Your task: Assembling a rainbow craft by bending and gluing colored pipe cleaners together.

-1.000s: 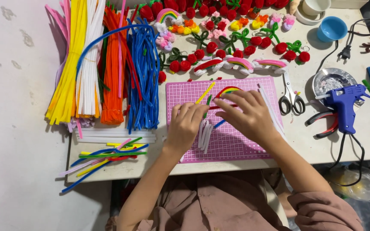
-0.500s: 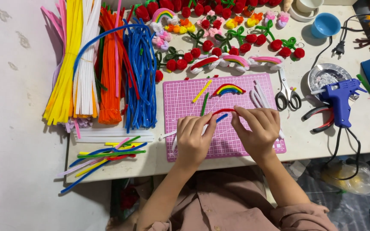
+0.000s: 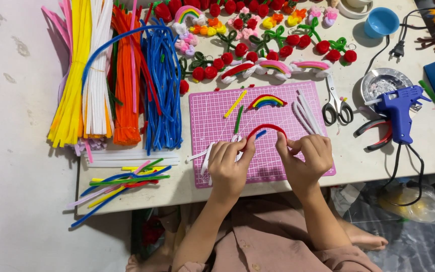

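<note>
Seen from above, a white table (image 3: 429, 146) is crowded with craft supplies. At the far left, long bundles of fuzzy craft wire are lying side by side: yellow (image 3: 71, 75), white (image 3: 95, 75), orange (image 3: 126, 80) and blue (image 3: 163, 90), with a loose pile of mixed wires (image 3: 122, 184) sitting below them near the table's front edge. In the middle, a pink cutting mat (image 3: 212, 121) is holding a short yellow piece (image 3: 235, 104), a green piece (image 3: 238, 119) and a small finished rainbow (image 3: 267, 102). Over the mat's near edge, the left hand (image 3: 229, 166) is pinching one end of a red wire arch (image 3: 267, 129) between thumb and fingertips, and the right hand (image 3: 305, 158) is pinching the other end, so the arch is curving between both hands just above the mat, with a blue wire end (image 3: 260, 134) showing under it. Right of the mat, scissors (image 3: 336, 108) are lying closed, then a blue glue gun (image 3: 397, 108) is standing near red-handled pliers (image 3: 373, 133). Rows of small red wire flowers (image 3: 237, 53) are lining the table's far side.
</note>
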